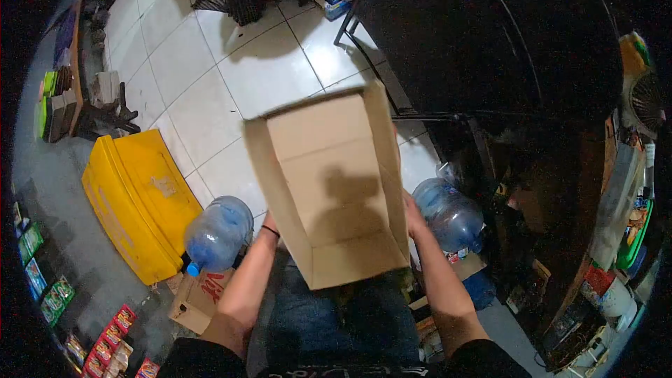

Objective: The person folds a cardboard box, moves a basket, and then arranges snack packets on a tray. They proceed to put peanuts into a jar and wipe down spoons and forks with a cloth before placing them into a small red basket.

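Note:
An open-topped cardboard box (325, 133) is held up in front of me, its bare brown inside facing the camera and a dark shadow lying across its bottom. My left hand (271, 223) grips the box's left side, with a dark band on that wrist. On the opposite side my right hand (413, 215) grips the box too. The fingers of both hands are mostly hidden behind the cardboard. Nothing lies inside the box.
Large blue water jugs stand on either side, a left jug (219, 233) and a right jug (449, 213). Farther left is a yellow bin (143, 203). Another cardboard box (198, 299) sits below the left jug. Dark furniture (483, 42) fills the right, beyond white floor tiles (262, 73).

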Demonstrator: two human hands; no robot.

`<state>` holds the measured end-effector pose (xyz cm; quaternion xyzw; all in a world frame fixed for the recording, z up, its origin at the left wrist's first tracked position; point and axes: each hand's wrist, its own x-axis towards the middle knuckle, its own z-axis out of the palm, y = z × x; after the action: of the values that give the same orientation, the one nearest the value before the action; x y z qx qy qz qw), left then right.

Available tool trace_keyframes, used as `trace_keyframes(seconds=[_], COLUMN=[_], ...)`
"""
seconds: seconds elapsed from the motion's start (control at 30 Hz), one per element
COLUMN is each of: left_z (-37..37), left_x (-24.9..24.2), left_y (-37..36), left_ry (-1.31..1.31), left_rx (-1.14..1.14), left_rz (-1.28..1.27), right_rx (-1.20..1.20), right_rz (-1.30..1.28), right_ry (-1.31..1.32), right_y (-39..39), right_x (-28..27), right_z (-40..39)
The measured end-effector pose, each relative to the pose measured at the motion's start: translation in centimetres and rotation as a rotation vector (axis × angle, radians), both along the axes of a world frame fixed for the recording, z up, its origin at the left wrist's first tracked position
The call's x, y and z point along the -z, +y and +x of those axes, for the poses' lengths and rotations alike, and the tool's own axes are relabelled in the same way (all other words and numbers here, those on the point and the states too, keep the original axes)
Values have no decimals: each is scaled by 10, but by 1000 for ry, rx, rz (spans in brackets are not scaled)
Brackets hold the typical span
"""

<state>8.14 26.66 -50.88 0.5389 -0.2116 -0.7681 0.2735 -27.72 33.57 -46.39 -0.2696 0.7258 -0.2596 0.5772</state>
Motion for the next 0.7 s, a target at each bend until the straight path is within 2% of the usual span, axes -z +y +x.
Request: trace_keyframes(seconds=[0.07, 0.13, 0.2, 0.27, 0.37, 0.43, 0.47, 0.53, 0.57, 0.6, 0.63, 0.67, 0.7], left_z=[28, 44, 68, 53, 51, 43, 37, 31, 18, 18, 22, -5, -24], left_x=[7, 13, 18, 30, 36, 32, 29, 17, 12, 13, 12, -11, -31], left_y=[-28, -62, -104, -165, -218, -230, -234, -233, -242, -231, -208, -184, -166], left_ry=[-27, -58, -83, -98, -110, -118, -121, -118, -109, -125, -144, -137, -86], left_rx=[-32, -67, -93, -117, -150, -172, -181, -186, -182, -127, -71, -144, -190], left_rz=[-40, -79, -128, -181, -259, -307, -331, -385, -412, -290, -167, -89, 45], right_rx=[-19, 32, 127, 137, 164, 139, 147, 528, 570, 476, 506, 585, 546], right_rz=[-75, 87, -23, -220, -268, -340, -339, -379, -398, -301, -164, -223, -117], right_ry=[19, -63, -159, -160, -77, 383, 388, 96, -4, 40, -192, -316, -450], right_y=[-74, -138, -189, -239, -299, -320, -319, -304, -282, -252, -219, -181, -139], right_x=[-26, -33, -25, -35, -50, -56, -56, -38, -23, -25, -25, -15, -10], right_z=[15, 15, 19, 29, 37, 39, 42, 41, 39, 36, 35, 41, 40])
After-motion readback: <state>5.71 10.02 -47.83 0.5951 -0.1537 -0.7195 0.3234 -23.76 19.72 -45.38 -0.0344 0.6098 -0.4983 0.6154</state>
